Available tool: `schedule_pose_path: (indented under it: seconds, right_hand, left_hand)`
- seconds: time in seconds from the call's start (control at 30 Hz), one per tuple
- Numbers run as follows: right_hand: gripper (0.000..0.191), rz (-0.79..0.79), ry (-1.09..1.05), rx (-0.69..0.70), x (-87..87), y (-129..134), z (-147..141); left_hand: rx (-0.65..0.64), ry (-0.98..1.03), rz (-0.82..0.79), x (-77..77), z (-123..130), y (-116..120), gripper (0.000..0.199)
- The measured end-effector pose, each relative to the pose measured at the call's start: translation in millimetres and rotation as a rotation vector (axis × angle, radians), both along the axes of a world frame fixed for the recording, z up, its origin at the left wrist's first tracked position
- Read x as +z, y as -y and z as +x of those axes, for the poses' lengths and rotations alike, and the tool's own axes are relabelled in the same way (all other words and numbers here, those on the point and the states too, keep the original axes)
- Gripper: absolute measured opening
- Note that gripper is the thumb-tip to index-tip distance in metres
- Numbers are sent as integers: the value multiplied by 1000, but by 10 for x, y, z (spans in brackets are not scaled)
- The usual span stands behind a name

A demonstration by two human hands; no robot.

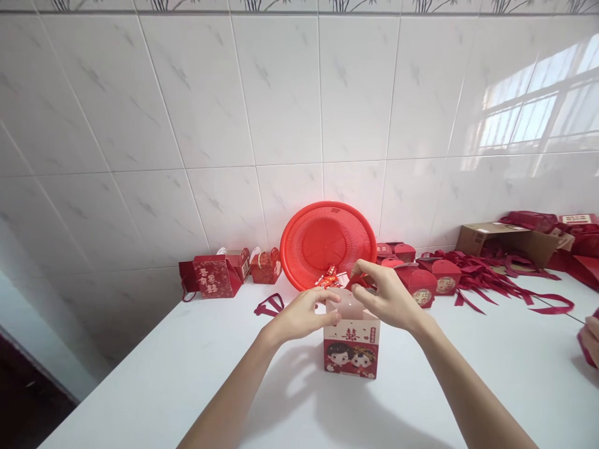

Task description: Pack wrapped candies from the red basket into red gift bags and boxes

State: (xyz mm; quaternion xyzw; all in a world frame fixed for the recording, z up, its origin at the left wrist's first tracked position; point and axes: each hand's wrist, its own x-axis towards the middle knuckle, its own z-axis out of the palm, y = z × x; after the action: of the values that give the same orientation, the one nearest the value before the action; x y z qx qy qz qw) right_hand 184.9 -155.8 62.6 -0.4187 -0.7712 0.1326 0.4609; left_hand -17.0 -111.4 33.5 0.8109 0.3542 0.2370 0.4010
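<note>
A red and cream paper gift box (350, 350), printed with two cartoon figures, stands upright with its top open on the white table. My left hand (302, 318) is at its upper left, thumb and fingers closed about the rim. Above the box's right rear edge, my right hand (386, 296) pinches a small red thing (362, 282), mostly covered by the fingers, so its kind is unclear. Just behind the box, a red plastic colander (292, 249) leans against the tiled wall. Red-wrapped candies (330, 276) lie at its lower edge, partly hidden by my hands.
Red gift boxes (216, 277) stand at the back left, and more red boxes (444, 274) at the back right. Dark red ribbons (496, 280) spill from a cardboard box (496, 234). A ribbon piece (270, 304) lies left. Another person's hand (590, 337) shows at the right edge.
</note>
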Motion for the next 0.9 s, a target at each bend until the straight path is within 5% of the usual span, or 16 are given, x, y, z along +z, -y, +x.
schedule_pose_path:
  seconds: [0.4, 0.9]
  right_hand:
    - [11, -91, 43, 64, -12, -19, 4]
    - [13, -269, -170, 171, -27, -35, 28]
  left_hand:
    - [-73, 27, 49, 81, 22, 53, 10]
    - [-47, 194, 141, 78, 54, 41, 33]
